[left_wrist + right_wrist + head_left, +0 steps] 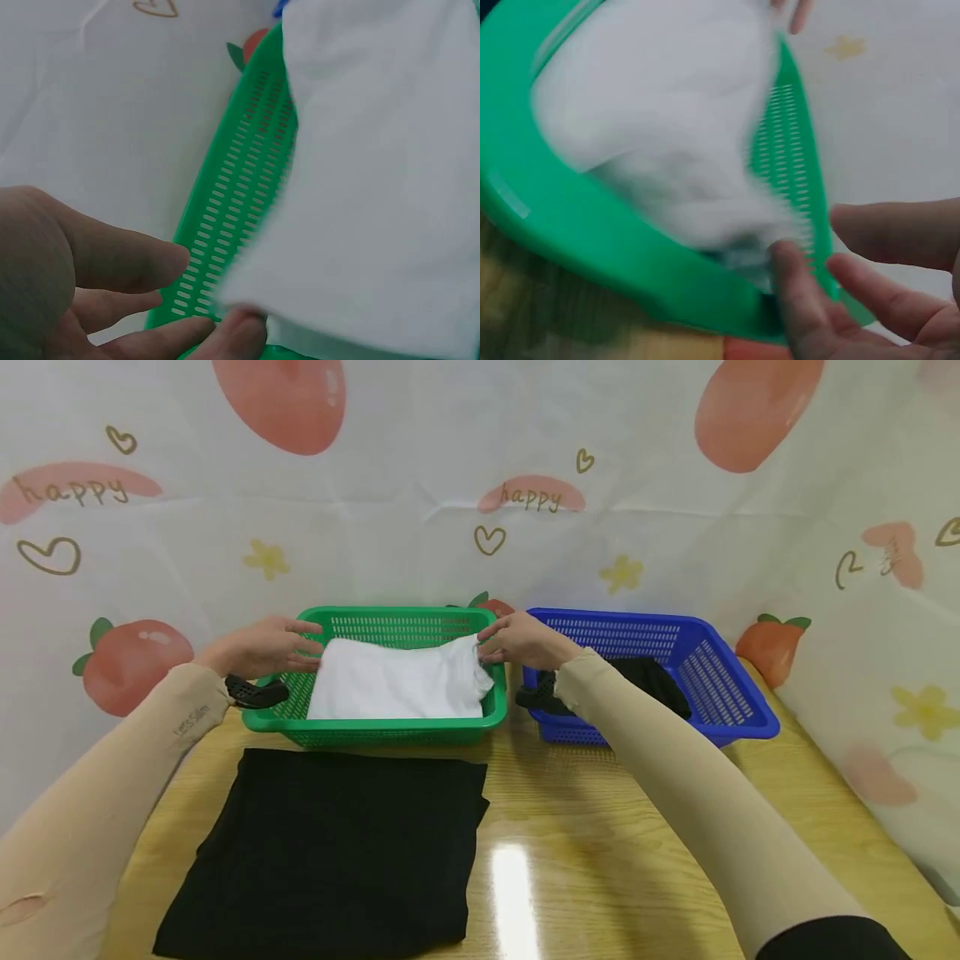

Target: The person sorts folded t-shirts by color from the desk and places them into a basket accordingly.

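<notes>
A folded white cloth lies inside the green basket, its right end bunched. At the cloth's left edge is my left hand, thumb apart from the fingers; in the left wrist view a fingertip touches the cloth's corner. My right hand is over the basket's right rim. In the right wrist view its thumb and fingers are spread, with one fingertip against the bunched end. Neither hand pinches the cloth. Some of the right hand's contact is blurred.
A black folded cloth lies on the wooden table in front of the green basket. To the right stands a blue basket holding black cloth, partly behind my right forearm. A printed white curtain hangs behind.
</notes>
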### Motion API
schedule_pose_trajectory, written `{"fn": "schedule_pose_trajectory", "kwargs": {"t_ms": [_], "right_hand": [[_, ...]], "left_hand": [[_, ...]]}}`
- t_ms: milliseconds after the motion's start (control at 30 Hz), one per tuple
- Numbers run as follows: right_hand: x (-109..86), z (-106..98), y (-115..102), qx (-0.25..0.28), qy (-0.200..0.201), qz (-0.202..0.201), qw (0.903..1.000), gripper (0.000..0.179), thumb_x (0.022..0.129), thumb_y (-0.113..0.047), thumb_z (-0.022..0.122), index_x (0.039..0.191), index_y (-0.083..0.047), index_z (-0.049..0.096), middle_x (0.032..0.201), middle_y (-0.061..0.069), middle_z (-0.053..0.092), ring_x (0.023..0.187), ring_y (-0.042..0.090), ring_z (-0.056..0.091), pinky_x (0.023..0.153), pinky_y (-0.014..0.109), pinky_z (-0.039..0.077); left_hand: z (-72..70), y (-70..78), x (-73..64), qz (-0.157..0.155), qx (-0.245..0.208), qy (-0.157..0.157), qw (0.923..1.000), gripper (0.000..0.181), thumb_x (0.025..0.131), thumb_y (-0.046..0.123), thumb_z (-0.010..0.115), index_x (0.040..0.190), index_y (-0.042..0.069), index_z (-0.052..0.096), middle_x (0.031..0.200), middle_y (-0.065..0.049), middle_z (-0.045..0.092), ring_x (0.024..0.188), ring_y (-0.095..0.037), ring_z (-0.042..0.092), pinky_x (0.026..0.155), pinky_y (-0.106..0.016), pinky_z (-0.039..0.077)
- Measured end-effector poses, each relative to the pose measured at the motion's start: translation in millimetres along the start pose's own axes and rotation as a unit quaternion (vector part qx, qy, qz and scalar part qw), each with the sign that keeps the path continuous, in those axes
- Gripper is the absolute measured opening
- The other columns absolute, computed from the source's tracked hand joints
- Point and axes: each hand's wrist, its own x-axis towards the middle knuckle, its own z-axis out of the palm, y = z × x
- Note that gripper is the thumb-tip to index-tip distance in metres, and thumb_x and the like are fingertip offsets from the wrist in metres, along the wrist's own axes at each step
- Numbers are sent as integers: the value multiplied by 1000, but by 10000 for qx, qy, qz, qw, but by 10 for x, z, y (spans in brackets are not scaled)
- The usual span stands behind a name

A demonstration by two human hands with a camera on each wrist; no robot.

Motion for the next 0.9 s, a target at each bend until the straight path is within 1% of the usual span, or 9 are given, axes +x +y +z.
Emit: {"fn": "schedule_pose_trajectory", "kwargs": {"t_ms": [67,167,267,400,467,533,633,800,900], "right_hand": [[-46,-10,-18,-150,60,-65,9998,37,95,9,57,131,14,52,157,15,25,115,31,56,97,40,46],[-187,-16,-13,-565,296,-386,9972,37,95,2,59,131,10,54,137,21,48,113,34,56,96,41,47],[-399,5,51,-764,497,-762,9929,36,96,-6,60,130,6,57,131,20,54,111,33,58,94,39,48],[-721,30,185,-507,486,-1096,9915,35,97,-12,63,128,3,60,130,22,56,112,33,60,95,39,48],[-869,15,251,-387,395,-1163,9917,34,97,-15,64,126,2,61,128,21,58,112,32,60,96,41,47],[-1001,-5,309,-251,292,-1151,9926,34,98,-17,65,126,2,61,125,20,60,113,32,60,98,43,46],[-1161,-14,381,-29,233,-1035,9944,35,98,-18,65,126,2,61,123,17,62,113,30,60,99,46,44],[-1339,50,505,125,143,-1016,9946,35,97,-17,66,126,2,61,121,17,63,114,33,60,97,46,46],[-1405,101,586,112,31,-1021,9947,35,96,-17,68,125,1,62,121,17,64,113,34,60,93,41,50]], "left_hand": [[24,-3,-53,36,-116,151,9998,65,107,7,38,154,-5,-6,157,-32,-7,139,-48,25,101,-37,43],[104,22,-175,338,92,450,9984,66,108,12,38,153,-7,-6,156,-35,-1,138,-49,26,106,-44,37],[234,50,-338,745,411,726,9937,69,107,21,43,155,-5,1,156,-32,12,137,-45,32,106,-47,36],[408,27,-556,1279,401,740,9882,68,104,27,52,158,6,15,153,-21,33,130,-34,47,98,-38,46],[466,-20,-650,1487,248,597,9868,65,104,24,53,158,11,20,150,-17,39,126,-28,52,94,-34,49],[498,-83,-737,1678,151,431,9848,60,104,20,53,157,14,25,149,-17,41,124,-25,54,93,-34,49],[499,-205,-869,1876,106,100,9821,53,106,15,48,156,14,29,147,-19,42,124,-28,54,95,-38,48],[448,-438,-1057,2048,-95,-654,9766,48,107,5,40,154,9,32,146,-22,43,126,-39,49,98,-43,44],[431,-553,-1108,2174,-192,-1120,9694,48,106,-2,34,154,4,31,146,-25,42,127,-40,48,99,-44,43]]}}
